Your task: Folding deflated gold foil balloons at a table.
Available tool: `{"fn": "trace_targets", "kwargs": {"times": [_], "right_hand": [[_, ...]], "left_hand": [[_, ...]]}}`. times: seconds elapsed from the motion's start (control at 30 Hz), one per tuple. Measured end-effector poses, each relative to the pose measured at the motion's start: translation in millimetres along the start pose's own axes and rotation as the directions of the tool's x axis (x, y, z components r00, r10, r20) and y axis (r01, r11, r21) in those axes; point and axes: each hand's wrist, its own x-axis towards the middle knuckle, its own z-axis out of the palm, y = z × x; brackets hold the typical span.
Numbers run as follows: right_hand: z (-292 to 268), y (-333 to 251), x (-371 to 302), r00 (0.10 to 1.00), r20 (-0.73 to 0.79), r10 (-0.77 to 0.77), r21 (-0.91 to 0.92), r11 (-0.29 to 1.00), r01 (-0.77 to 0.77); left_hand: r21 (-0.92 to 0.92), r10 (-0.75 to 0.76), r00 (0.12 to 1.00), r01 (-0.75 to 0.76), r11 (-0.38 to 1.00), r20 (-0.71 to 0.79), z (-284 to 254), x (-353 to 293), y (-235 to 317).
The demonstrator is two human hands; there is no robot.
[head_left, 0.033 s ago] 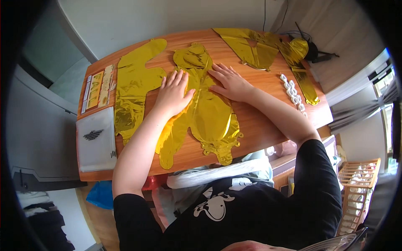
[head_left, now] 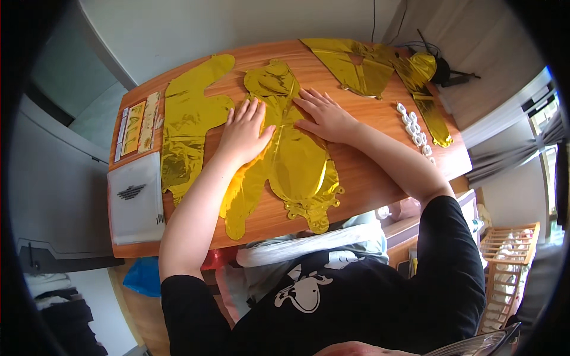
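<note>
A flat, uninflated gold foil balloon (head_left: 298,157) lies across the middle of the table, its upper part folded and creased, small tabs along its near edge. My left hand (head_left: 244,127) rests palm down on its left side, fingers spread and pointing away. At its upper right edge lies my right hand (head_left: 325,115), flat with fingers apart; its fingertips touch the foil while the rest is over bare wood. To the left is another flat gold foil balloon (head_left: 193,113), partly behind my left forearm. Neither hand grips anything.
More gold foil (head_left: 350,62) stretches along the far right of the wooden table (head_left: 368,166), beside a black object (head_left: 440,71) with cables. A white chain-like strip (head_left: 415,130) lies at right. Printed cards (head_left: 138,127) and a whitish plastic pouch (head_left: 136,207) lie at left.
</note>
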Motion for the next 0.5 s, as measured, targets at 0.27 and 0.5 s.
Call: {"fn": "trace_targets", "kwargs": {"times": [0.27, 0.5], "right_hand": [[7.5, -9.6, -1.3, 0.997, 0.019, 0.07, -0.103, 0.992, -0.068], [10.4, -16.4, -3.2, 0.995, -0.004, 0.1, -0.15, 0.984, -0.099]], "left_hand": [[-0.013, 0.006, 0.998, -0.007, 1.0, -0.064, 3.5, -0.2, 0.7], [-0.02, 0.01, 0.997, -0.012, 1.0, -0.076, 2.9, 0.2, 0.4]]}}
